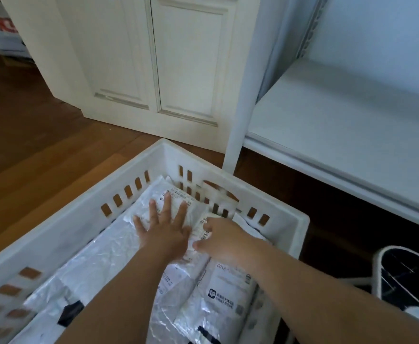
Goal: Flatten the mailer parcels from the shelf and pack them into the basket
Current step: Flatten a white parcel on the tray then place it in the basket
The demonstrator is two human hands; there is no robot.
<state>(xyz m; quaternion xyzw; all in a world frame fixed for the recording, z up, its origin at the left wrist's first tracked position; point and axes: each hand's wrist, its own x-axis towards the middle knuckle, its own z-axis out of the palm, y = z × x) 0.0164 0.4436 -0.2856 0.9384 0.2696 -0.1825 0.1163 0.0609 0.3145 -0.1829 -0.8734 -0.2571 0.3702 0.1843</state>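
Observation:
A white slotted plastic basket [84, 214] stands on the wooden floor, filled with several white and silvery mailer parcels. My left hand [164, 229] lies flat with fingers spread on the top mailer [171, 194] in the basket's far corner. Beside it, my right hand [225, 239] rests with curled fingers on the same mailer's labelled edge. Another labelled mailer [228, 291] lies below my right forearm, and a crinkled silvery one [99, 264] lies to the left. The white shelf [340, 115] at the right shows no parcels.
White cabinet doors [154, 65] stand behind the basket. A white shelf post [238, 135] rises right by the basket's far corner. A white wire-framed dark object [406, 276] sits at the lower right. Brown wooden floor [30, 135] spreads to the left.

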